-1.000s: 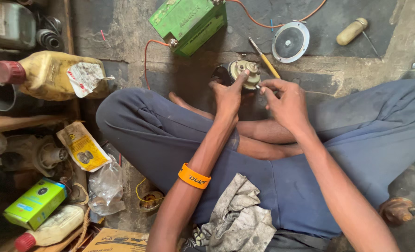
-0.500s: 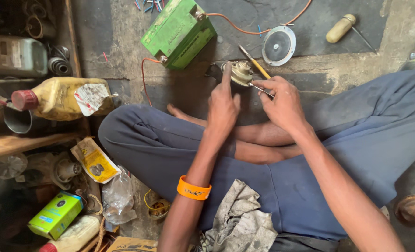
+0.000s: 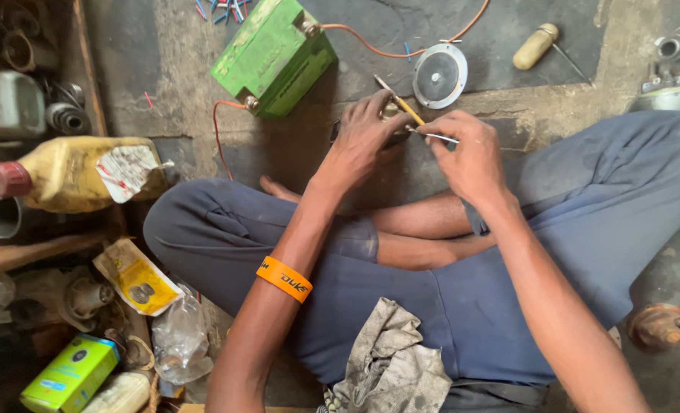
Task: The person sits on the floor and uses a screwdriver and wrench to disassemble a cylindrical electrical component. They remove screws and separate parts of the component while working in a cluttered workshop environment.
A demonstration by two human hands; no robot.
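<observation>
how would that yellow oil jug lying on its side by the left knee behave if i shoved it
The yellow jug lies flat on a broad side, so it would probably slide rather than roll. Its plastic looks grimy, perhaps oily, so likely slippery to grip. The red cap is on, so spilling seems unlikely; how full or heavy it is cannot be told.

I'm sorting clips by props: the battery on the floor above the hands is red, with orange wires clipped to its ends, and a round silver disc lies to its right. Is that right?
Not quite: the head view shows the battery is green, not red. The rest holds: orange wires run from its ends, and the round silver disc lies to its right, above the hands.
</observation>
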